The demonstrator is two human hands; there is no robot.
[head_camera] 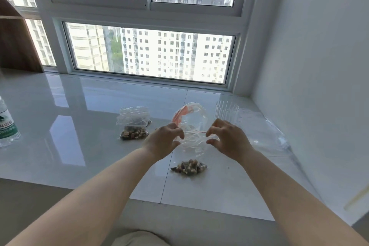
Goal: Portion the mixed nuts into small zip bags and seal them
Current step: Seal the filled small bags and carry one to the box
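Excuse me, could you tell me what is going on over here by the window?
A person is bagging mixed nuts on a glossy white sill. The left hand and the right hand pinch the two ends of the red zip strip of a small zip bag, with nuts sitting at its bottom. A second filled bag lies to the left. Behind the hands are a crumpled clear bag with red markings and a clear ribbed cup. A water bottle stands at far left.

The bottle at the left edge is cut off, its label only partly readable. A blurred pale strip runs off the lower right edge. The wooden shelf in the upper left is cropped.
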